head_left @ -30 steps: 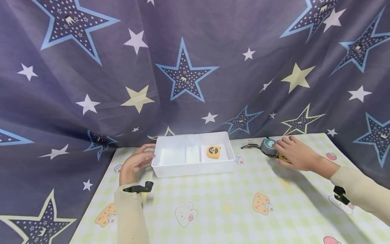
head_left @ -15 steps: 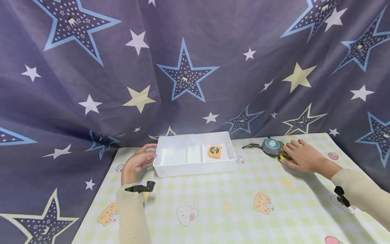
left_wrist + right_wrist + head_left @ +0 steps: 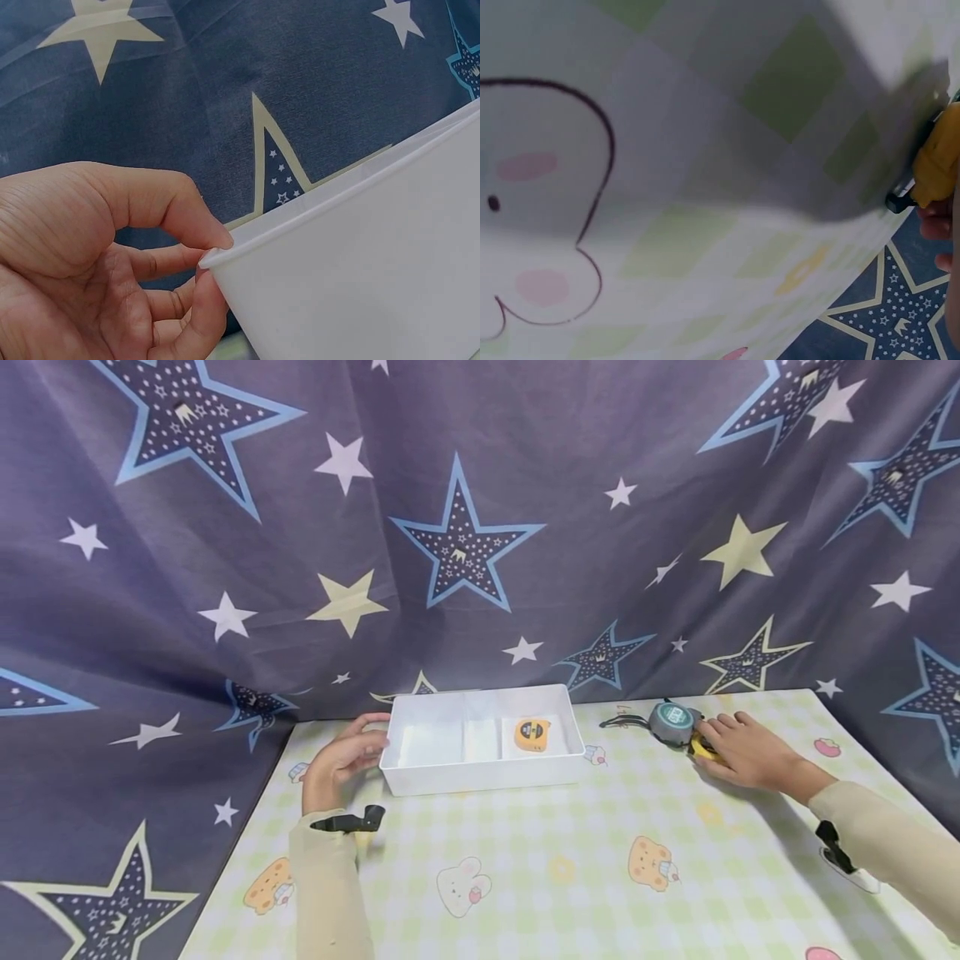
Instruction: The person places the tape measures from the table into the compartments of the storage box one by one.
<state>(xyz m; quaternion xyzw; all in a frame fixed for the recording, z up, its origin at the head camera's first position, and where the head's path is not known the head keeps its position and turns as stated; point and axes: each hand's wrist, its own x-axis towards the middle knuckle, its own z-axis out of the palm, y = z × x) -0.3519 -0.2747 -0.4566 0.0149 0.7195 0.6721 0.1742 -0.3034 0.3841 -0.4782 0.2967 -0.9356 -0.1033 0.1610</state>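
As the right hand [image 3: 746, 750] arches over the yellow tape measure [image 3: 703, 748], its thumb lies on the near side and its bent fingers on the far side, clamped on the case. Just past those fingertips sits a grey tape measure [image 3: 671, 723], its black strap [image 3: 624, 721] pointing away from them; whether the two cases touch is hard to tell. The left hand [image 3: 347, 758] pinches a corner of the white box [image 3: 483, 777], thumb on the rim, fingers curled against the outside. An orange tape measure [image 3: 532, 735] lies inside, well apart from either hand's fingers. Fingers cover much of the yellow case; the right wrist view cuts it off at the edge, showing few fingers. The left wrist view crops the box.
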